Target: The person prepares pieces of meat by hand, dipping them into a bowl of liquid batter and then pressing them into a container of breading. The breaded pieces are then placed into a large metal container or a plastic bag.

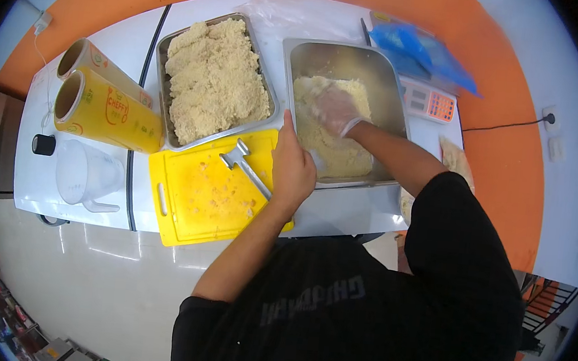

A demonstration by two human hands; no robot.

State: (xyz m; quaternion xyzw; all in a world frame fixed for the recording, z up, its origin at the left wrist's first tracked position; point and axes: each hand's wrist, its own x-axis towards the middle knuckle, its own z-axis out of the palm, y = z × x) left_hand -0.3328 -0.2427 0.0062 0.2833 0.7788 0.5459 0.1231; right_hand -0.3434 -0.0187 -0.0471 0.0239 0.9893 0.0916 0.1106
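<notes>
My right hand (337, 110), in a clear plastic glove, is down in the pale yellow crumbs (345, 157) inside a deep steel pan (394, 71). Its fingers are blurred and partly covered, so what they hold does not show. My left hand (294, 165) is bare and rests against the left wall of that pan. To the left, a shallower steel tray (274, 108) holds a heap of crumb-coated pieces (215, 78). Below it lies a yellow cutting board (215, 194) with small scraps on it. A metal meat mallet (251, 169) lies on the board, its handle reaching under my left forearm.
Two film rolls (119, 111) lie left of the tray. A clear measuring jug (86, 170) and a small black cylinder (43, 144) stand at the table's left. Behind and right of the pan are a blue plastic bag (409, 46) and a digital scale (427, 101).
</notes>
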